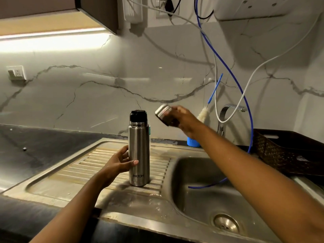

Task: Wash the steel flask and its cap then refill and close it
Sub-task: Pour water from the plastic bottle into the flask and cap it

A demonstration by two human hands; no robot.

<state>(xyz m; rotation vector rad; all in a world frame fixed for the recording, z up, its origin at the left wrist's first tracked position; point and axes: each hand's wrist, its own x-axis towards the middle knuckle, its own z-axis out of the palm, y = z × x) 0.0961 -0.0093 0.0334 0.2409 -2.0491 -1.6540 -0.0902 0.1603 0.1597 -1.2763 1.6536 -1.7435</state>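
The steel flask (139, 155) stands upright on the ribbed drainboard (98, 165) left of the sink basin. A black inner stopper (138, 115) sits in its neck. My left hand (121, 163) grips the flask's lower body from the left, thumb across the front. My right hand (184, 120) is raised to the right of the flask's top and holds the steel outer cap (164, 114), tilted and off the flask. The cap is blurred.
The steel sink basin (201, 199) with its drain (226, 223) lies to the right. A blue hose (251, 120) hangs into the basin. Behind it are a tap (222, 118), a bottle brush (203, 114) in a blue holder (192, 142), and a dark woven basket (284, 151).
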